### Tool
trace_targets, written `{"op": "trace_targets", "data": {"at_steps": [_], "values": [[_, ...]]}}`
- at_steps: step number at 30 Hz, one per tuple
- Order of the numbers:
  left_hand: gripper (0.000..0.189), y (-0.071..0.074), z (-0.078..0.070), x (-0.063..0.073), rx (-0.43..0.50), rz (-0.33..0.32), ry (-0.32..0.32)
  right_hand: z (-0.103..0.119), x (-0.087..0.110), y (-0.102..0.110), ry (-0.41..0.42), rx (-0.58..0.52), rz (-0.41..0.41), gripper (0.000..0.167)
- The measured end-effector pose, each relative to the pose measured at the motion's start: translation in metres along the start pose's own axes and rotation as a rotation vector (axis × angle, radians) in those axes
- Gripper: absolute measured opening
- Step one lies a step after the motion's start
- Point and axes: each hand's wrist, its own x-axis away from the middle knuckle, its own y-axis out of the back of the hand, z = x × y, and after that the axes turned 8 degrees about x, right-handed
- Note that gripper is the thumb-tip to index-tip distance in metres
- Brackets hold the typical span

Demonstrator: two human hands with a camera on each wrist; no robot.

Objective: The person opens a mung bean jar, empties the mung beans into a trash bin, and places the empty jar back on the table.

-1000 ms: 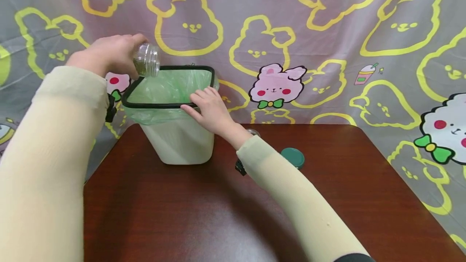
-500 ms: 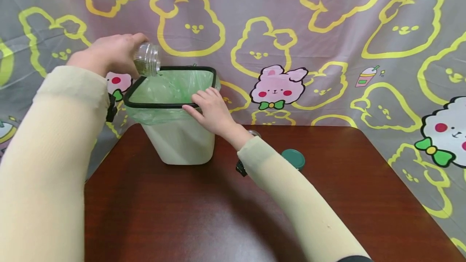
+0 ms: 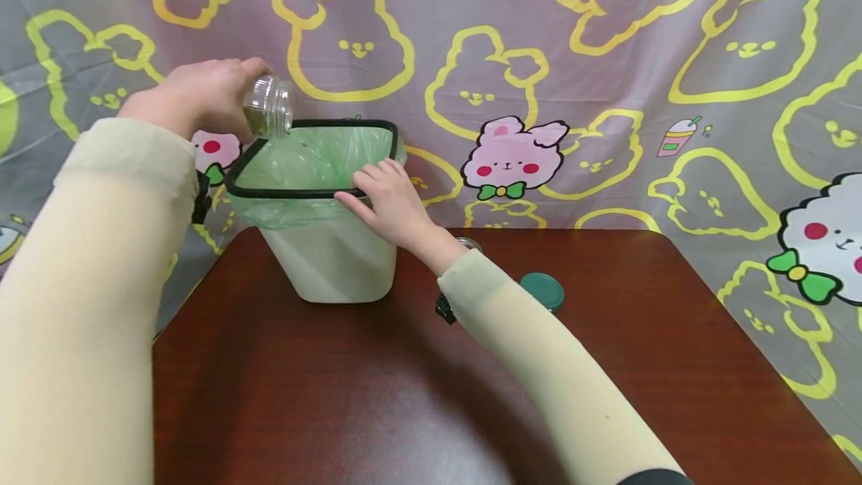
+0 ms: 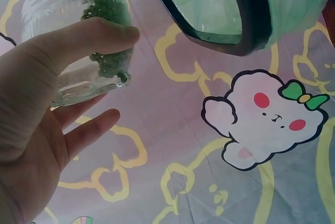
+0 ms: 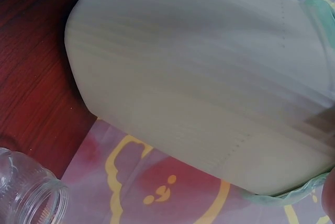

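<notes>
My left hand point(image 3: 195, 99) holds a clear glass jar point(image 3: 268, 107) tipped on its side, its mouth just above the left back corner of the trash can point(image 3: 337, 268). Small round green grains point(image 4: 107, 35) lie along the lower side of the jar in the left wrist view. Green bag film point(image 3: 316, 156) lines the can and folds over under its black rim point(image 3: 289, 194). At the can's front right corner, my right hand point(image 3: 393, 204) grips the rim, fingers over it and thumb along the front. The right wrist view shows mostly the can's pale wall point(image 5: 183, 77).
A second glass jar point(image 5: 36, 198) stands on the brown table point(image 3: 323, 395), partly hidden behind my right forearm in the head view. Near it lies a round green lid point(image 3: 542, 290). A patterned cloth point(image 3: 606, 171) hangs close behind the table and the can.
The jar stays tilted over the can, with only a very slight shift of my left hand. Some dark specks appeared near its mouth. My right hand keeps its place on the rim.
</notes>
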Motion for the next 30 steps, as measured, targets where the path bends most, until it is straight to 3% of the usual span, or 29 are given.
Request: {"op": "trace_targets", "data": {"at_steps": [11,22,30], "values": [[0.099,-0.0012,0.0064,0.0022,-0.002,0.002,-0.001,0.0019,-0.0002,0.0011,0.004,0.014,0.022,0.032],[0.102,0.0031,0.0042,0.0005,-0.004,0.025,0.025,0.0002,-0.0013,0.0028,0.005,0.016,0.006,0.032],[0.100,0.0005,0.0044,0.0000,0.000,0.015,0.007,0.0006,0.0002,0.0019,0.002,0.023,0.014,0.032]]}}
